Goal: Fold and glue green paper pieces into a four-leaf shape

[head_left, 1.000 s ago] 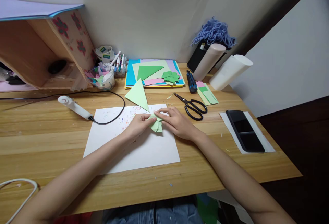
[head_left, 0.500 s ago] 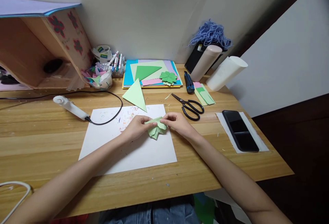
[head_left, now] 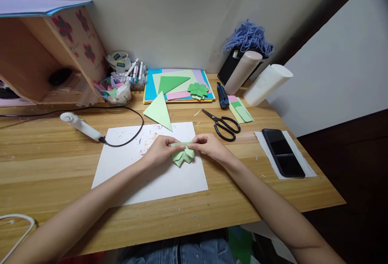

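Note:
Between both hands is a light green folded paper flower (head_left: pixel 183 157), its pointed petals hanging toward me over a white sheet of paper (head_left: pixel 169 181). My left hand (head_left: pixel 165 148) pinches its upper left side, thumb on top. On the upper right, my right hand (head_left: pixel 206 144) pinches it between thumb and fingers. The fingertips behind the paper are partly hidden. Just beyond my hands lies a light green paper triangle (head_left: pixel 160 111). Black-handled scissors (head_left: pixel 222 124) rest to the right of the sheet. A finished-looking green paper flower (head_left: pixel 198 90) sits farther back.
A white glue gun (head_left: pixel 81 126) with a black cord lies left. Behind are a colored paper stack (head_left: pixel 148 92), a cup of scraps (head_left: pixel 121 94), markers (head_left: pixel 138 72) and a blue utility knife (head_left: pixel 222 96). A phone (head_left: pixel 283 153) lies right, near paper rolls (head_left: pixel 268 85).
Both hands keep hold of the light green flower. It has turned slightly, and my right fingers have shifted a little inward along its upper edge.

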A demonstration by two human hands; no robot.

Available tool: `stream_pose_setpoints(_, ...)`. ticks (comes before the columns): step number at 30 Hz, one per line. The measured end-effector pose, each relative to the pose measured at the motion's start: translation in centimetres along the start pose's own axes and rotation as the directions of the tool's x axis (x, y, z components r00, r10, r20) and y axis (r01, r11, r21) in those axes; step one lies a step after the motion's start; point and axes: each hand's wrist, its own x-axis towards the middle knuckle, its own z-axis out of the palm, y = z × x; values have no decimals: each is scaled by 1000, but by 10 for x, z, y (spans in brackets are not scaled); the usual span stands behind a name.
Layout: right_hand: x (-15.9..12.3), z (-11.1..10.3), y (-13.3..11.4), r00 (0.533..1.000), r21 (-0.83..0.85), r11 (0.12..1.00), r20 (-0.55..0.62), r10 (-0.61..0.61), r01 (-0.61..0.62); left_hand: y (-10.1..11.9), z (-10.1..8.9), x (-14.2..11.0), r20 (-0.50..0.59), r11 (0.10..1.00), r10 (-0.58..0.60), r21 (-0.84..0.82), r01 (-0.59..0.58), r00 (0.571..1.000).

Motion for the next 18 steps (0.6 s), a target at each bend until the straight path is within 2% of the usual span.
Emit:
stream_pose_setpoints(10, 0, 8, 2, 984, -120, 992, -165, -61, 41, 0, 0, 0, -16, 999, 1, -35, -2, 1000)
stream_pose_setpoints(18, -1, 10, 2, 976, -168, 983, -191, -102, 70, 1, 0, 0, -4, 997, -39, -62, 39, 999)
